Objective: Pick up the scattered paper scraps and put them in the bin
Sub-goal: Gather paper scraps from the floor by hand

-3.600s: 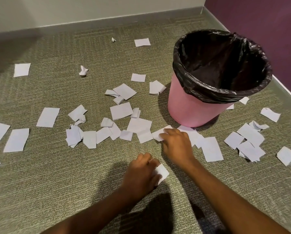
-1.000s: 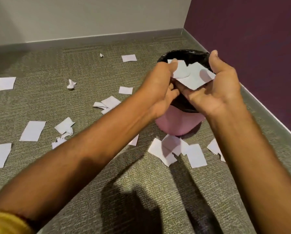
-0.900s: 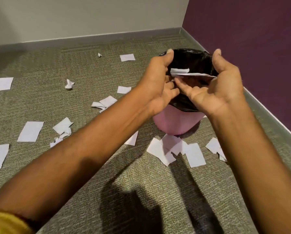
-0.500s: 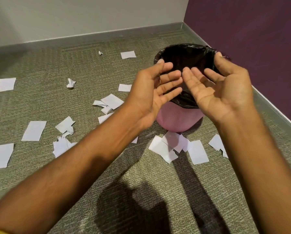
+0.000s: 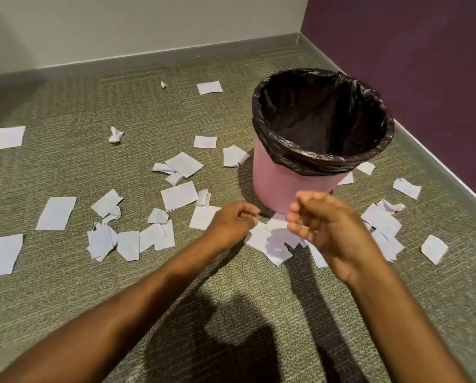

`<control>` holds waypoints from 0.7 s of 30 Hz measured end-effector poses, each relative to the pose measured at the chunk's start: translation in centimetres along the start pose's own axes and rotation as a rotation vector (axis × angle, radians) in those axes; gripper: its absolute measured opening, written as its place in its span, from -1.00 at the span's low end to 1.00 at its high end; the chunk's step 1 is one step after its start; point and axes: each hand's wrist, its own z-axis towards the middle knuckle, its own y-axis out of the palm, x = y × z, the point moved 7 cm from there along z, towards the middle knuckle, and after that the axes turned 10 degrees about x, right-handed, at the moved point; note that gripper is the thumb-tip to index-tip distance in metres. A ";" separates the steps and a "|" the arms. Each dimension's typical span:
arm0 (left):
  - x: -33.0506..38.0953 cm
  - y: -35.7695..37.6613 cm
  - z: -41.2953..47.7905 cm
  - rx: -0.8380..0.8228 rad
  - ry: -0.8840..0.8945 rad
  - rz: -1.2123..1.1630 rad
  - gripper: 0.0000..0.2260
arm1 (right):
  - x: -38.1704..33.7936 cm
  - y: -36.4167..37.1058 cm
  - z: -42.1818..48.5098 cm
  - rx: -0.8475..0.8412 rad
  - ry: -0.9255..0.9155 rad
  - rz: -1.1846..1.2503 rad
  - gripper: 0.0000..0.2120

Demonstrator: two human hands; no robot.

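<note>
A pink bin (image 5: 292,186) with a black liner (image 5: 322,158) stands on the carpet near the corner. White paper scraps lie all around it. One cluster (image 5: 272,244) sits just in front of the bin, under my hands. My left hand (image 5: 232,223) hovers low over that cluster's left edge, fingers loosely curled and holding nothing. My right hand (image 5: 326,226) hangs a little higher beside it, in front of the bin's base, fingers also loosely curled and empty. More scraps (image 5: 130,243) spread to the left, and others (image 5: 381,219) to the right.
Olive carpet (image 5: 231,313) covers the floor. A pale wall with a grey skirting (image 5: 148,56) runs along the back and a purple wall (image 5: 410,51) along the right. Crumpled bits (image 5: 115,134) and flat scraps (image 5: 209,87) lie farther back.
Both hands held scraps over the bin, spread apart and let them drop in. Since then the empty hands have come down to the floor in front of the bin.
</note>
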 end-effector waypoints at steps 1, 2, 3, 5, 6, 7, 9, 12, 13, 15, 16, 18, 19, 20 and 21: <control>-0.8 0.6 0.3 -0.030 0.021 0.055 -0.77 | 1.7 -0.6 0.6 0.050 0.012 -0.103 -0.88; -1.5 1.2 0.6 -0.056 0.061 0.130 -0.71 | 3.4 -1.2 1.2 0.094 0.015 -0.203 -0.89; -2.0 1.7 1.0 -0.078 0.111 0.226 -0.63 | 5.0 -1.7 1.8 0.127 0.001 -0.307 -0.90; -2.8 2.7 1.6 -0.101 0.210 0.425 -0.50 | 7.8 -2.2 2.8 0.152 -0.085 -0.549 -0.87; -3.2 3.2 1.9 -0.111 0.250 0.509 -0.47 | 9.1 -2.3 3.3 0.140 -0.144 -0.673 -0.80; -3.5 3.7 2.1 -0.123 0.286 0.592 -0.41 | 10.3 -2.2 3.8 0.118 -0.211 -0.795 -0.71; -3.6 4.4 2.1 -0.141 0.355 0.737 -0.27 | 12.2 -1.8 4.2 0.086 -0.349 -1.037 -0.54; -3.3 5.1 1.6 -0.130 0.479 0.848 -0.21 | 13.1 -1.2 3.6 0.125 -0.560 -1.328 -0.49; -3.3 5.2 1.6 -0.115 0.515 0.861 -0.23 | 13.2 -0.9 3.4 0.128 -0.629 -1.394 -0.51; -3.4 5.2 1.7 -0.097 0.548 0.876 -0.24 | 13.5 -0.4 3.0 0.117 -0.721 -1.470 -0.60; -3.4 5.2 1.7 -0.094 0.557 0.885 -0.23 | 13.6 -0.4 3.0 0.116 -0.742 -1.480 -0.66; -3.4 5.2 1.8 -0.090 0.599 0.915 -0.25 | 13.4 -0.9 3.2 0.136 -0.727 -1.450 -0.74; -3.4 5.2 1.8 -0.085 0.625 0.931 -0.29 | 13.1 -1.4 3.3 0.145 -0.705 -1.408 -0.76; -3.4 5.1 1.7 -0.081 0.646 0.945 -0.32 | 12.6 -1.8 3.5 0.160 -0.691 -1.353 -0.81; -3.5 5.0 1.6 -0.076 0.659 0.952 -0.34 | 12.0 -2.2 3.7 0.183 -0.687 -1.301 -0.87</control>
